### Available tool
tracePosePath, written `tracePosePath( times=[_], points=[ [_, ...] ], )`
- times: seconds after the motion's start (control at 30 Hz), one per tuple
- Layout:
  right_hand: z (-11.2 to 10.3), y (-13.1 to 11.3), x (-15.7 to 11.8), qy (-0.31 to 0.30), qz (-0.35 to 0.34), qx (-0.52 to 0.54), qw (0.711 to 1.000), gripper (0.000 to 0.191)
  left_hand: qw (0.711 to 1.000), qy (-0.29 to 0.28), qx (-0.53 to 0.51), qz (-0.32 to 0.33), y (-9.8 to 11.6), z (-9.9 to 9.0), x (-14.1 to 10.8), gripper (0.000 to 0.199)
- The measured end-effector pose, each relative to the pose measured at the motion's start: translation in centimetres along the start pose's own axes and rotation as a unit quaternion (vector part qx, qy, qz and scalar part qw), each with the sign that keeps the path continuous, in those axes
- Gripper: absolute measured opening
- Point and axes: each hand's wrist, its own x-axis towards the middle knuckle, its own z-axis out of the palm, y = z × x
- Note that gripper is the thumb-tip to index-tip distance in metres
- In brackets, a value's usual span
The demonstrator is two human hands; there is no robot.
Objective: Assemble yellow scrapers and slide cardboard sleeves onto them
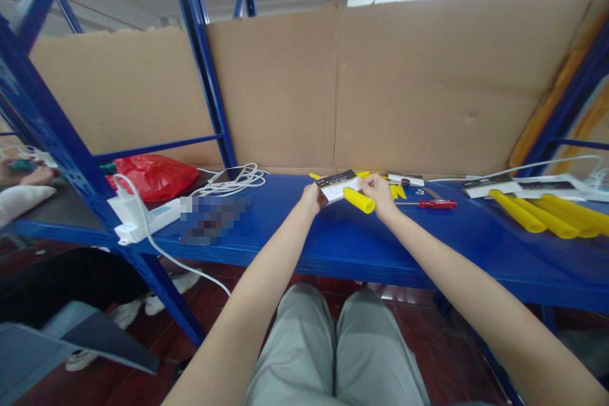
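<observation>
Over the blue shelf top, both hands hold a yellow-handled tool (360,200) with a black-and-white card (337,186) around its wide end. My left hand (311,196) is closed on the card's left edge. My right hand (378,193) pinches the card's right side, above the yellow handle, which points toward me and to the right. The blade, if any, is hidden by the card. Just right of my right hand lies a red-handled screwdriver (436,204). Small yellow pieces (398,191) and another black-and-white card (405,179) lie behind that hand.
Several carded tools with yellow handles (554,216) lie at the right. To the left are a white power strip (164,216), a coiled white cable (238,179) and a red plastic bag (155,177). Cardboard (404,89) walls the back. Another person's hand (38,176) shows at far left.
</observation>
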Motion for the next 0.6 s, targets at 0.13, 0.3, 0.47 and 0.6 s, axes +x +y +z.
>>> tracePosePath(
  times=[0.13, 0.3, 0.47, 0.6],
  points=[
    [0.0, -0.4, -0.1, 0.001, 0.023, -0.006, 1.0, 0.031, 0.999, 0.038, -0.005, 0.016, 0.1, 0.5, -0.5, 0.024],
    [0.3, -0.1, -0.1, 0.006, 0.017, 0.019, 1.0, 0.031, 0.999, 0.033, -0.014, 0.015, 0.1, 0.8, -1.1, 0.024],
    [0.5, 0.8, -0.1, 0.008, 0.014, 0.045, 0.999, 0.029, 1.0, -0.014, -0.012, -0.023, 0.4, 1.0, -1.6, 0.025],
    [0.6, 1.5, 0.0, -0.008, 0.025, 0.093, 0.995, 0.029, 0.999, -0.018, -0.005, -0.044, 0.5, 0.6, -1.1, 0.037]
  ],
)
